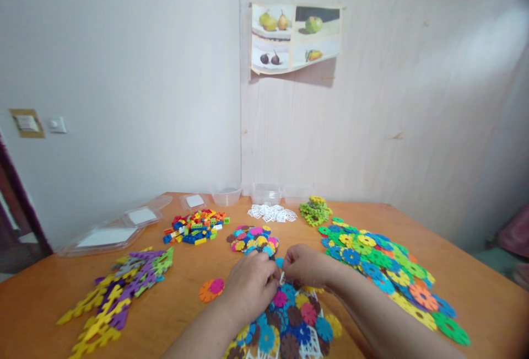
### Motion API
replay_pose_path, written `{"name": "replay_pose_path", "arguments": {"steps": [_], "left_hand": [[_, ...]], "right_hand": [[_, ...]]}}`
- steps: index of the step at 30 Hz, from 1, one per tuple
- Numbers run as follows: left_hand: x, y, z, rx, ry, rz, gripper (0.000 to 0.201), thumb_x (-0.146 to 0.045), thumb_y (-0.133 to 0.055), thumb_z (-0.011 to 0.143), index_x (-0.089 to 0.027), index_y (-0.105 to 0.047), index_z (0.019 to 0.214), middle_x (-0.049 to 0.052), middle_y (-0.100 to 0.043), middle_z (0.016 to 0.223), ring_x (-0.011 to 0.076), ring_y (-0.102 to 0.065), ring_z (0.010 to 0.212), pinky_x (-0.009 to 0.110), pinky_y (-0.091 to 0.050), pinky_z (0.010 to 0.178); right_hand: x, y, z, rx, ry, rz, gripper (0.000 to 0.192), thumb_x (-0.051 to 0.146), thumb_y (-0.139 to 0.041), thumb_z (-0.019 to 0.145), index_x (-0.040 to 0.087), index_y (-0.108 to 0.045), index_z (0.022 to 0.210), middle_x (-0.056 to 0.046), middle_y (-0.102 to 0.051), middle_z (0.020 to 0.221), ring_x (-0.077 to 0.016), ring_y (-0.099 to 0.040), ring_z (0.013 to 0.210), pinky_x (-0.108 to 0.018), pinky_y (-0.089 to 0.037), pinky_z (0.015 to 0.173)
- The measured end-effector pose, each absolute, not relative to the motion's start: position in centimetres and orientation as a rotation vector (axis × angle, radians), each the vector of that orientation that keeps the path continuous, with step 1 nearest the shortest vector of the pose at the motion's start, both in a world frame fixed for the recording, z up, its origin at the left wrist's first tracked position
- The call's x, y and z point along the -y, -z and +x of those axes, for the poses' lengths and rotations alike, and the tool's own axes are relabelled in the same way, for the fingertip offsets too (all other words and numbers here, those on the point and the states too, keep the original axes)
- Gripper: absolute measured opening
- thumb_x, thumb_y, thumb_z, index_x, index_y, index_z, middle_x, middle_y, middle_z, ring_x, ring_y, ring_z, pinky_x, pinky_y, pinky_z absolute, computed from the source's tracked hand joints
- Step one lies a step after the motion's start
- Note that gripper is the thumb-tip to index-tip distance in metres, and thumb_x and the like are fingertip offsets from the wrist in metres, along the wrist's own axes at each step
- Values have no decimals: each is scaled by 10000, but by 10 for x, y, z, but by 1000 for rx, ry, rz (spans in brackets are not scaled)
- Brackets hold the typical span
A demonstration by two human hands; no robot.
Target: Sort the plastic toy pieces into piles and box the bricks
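Whether our left hand (255, 283) and right hand (308, 265) pinch, we cannot tell. Two loose discs (209, 291) lie near one hand-blocked heap (290, 315).

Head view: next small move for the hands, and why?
Probably ease the right hand slightly toward the left hand: their fingers nearly meet by the far end of the disc pile, a blue disc showing between them. Exact grips are hidden.
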State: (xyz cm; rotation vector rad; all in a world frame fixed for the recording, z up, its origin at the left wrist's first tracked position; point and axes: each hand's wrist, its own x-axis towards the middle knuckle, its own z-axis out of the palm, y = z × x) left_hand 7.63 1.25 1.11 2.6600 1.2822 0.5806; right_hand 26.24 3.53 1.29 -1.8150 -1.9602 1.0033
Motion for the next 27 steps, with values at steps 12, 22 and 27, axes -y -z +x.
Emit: {"name": "replay_pose_path", "arguments": {"steps": [12, 22, 27], "left_hand": [[-16, -7, 75, -1283, -554, 2689, 219, -235, -586, 836, -312, -759, 948, 46, -648, 873, 222, -564, 906, 314, -377, 711], [-16, -4, 75, -1275, -598, 2663, 190, -285, -595, 859, -326, -759, 946, 39, -651, 891, 228, -563, 932, 321, -395, 741], [-15, -6, 76, -1286, -567, 2658, 189, -306, -593, 866, -318, -759, 955, 47, -654, 907, 227, -566, 926, 322, -403, 747]], "right_hand": [[-29, -26, 267, 1820, -1066, -1697, 44, 146, -603, 639, 165, -606, 599, 68, -463, 468, -71, -391, 472, -183, -282, 441], [-30, -20, 269, 1932, -960, -1818, 85, 167, -584, 684, 160, -621, 608, 40, -521, 506, -91, -477, 510, -193, -345, 492], [-31, -15, 267, 1917, -1022, -1785, 62, 158, -586, 659, 164, -606, 600, 42, -518, 498, -88, -469, 493, -190, -313, 462]]}}
